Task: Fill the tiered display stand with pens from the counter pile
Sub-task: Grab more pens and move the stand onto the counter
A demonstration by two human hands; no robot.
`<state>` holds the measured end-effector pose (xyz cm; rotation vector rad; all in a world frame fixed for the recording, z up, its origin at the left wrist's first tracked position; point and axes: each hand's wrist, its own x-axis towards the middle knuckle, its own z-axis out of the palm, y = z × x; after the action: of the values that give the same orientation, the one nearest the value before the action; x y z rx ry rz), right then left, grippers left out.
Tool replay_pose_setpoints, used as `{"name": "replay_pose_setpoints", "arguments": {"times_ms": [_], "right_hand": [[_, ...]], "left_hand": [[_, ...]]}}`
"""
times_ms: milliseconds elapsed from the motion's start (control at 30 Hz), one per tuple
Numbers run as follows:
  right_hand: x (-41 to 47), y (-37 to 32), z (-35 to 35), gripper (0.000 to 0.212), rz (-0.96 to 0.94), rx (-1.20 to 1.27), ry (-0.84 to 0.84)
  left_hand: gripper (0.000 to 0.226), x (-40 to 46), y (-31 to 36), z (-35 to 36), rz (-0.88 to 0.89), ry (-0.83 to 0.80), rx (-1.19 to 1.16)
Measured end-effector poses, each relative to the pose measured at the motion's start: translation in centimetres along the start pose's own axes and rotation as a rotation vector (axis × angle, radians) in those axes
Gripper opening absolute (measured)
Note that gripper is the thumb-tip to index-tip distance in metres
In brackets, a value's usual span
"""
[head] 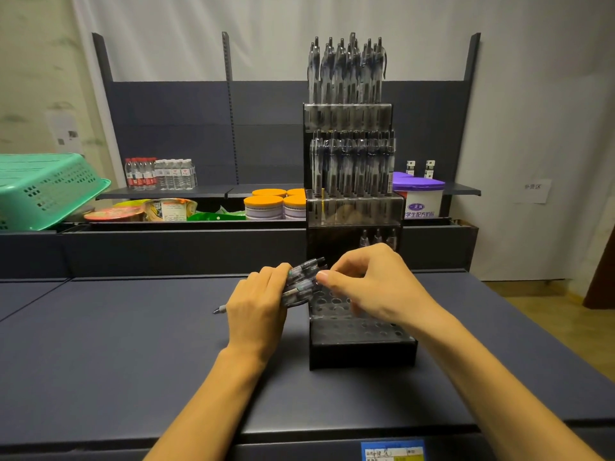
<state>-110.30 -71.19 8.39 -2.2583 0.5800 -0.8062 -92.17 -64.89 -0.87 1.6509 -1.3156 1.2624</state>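
A black tiered display stand (361, 347) stands on the dark counter (133, 344). Its two upper tiers are packed with upright clear pens (347, 71); three pens (377, 237) stand in the third tier. The two front tiers show bare holes. My left hand (258, 307) grips a bundle of pens (303, 277) left of the stand, with a pen tip sticking out at its left side. My right hand (369, 281) hovers over the lower tiers, its thumb and fingers pinching at the top end of a pen in the bundle.
Behind the counter a shelf holds water bottles (159, 174), orange-lidded jars (276, 204), noodle cups (166, 209) and a purple-lidded tub (419, 197). A green basket (46, 188) lies tipped at the far left. A label (392, 452) is on the counter's front edge.
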Motion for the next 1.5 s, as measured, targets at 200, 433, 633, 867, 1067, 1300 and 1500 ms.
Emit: {"name": "replay_pose_setpoints", "arguments": {"times_ms": [200, 433, 633, 867, 1067, 1300, 1500], "right_hand": [[0.3, 0.1, -0.7, 0.01, 0.08, 0.324, 0.234], [1.3, -0.7, -3.2, 0.012, 0.075, 0.551, 0.44], [1.9, -0.9, -3.9, 0.016, 0.045, 0.522, 0.48], [2.6, 0.0, -2.6, 0.017, 0.038, 0.324, 0.399], [2.8, 0.5, -1.8, 0.017, 0.042, 0.239, 0.353], [3.1, 0.6, -1.6, 0.017, -0.002, 0.048, 0.372], [3.3, 0.8, -1.4, 0.016, -0.018, -0.214, 0.446]], "left_hand": [[0.015, 0.2, 0.3, 0.1, -0.069, 0.033, -0.019], [0.018, -0.1, 0.0, 0.2, -0.063, 0.025, -0.019], [0.018, 0.1, 0.2, 0.1, -0.046, 0.018, -0.019], [0.029, 0.1, 0.4, 0.0, -0.048, 0.019, -0.02], [0.028, -0.1, 0.2, 0.1, -0.053, 0.003, -0.044], [0.022, -0.1, 0.2, 0.4, -0.064, -0.006, -0.03], [0.02, -0.1, 0.1, 0.2, -0.067, -0.011, -0.041]]}}
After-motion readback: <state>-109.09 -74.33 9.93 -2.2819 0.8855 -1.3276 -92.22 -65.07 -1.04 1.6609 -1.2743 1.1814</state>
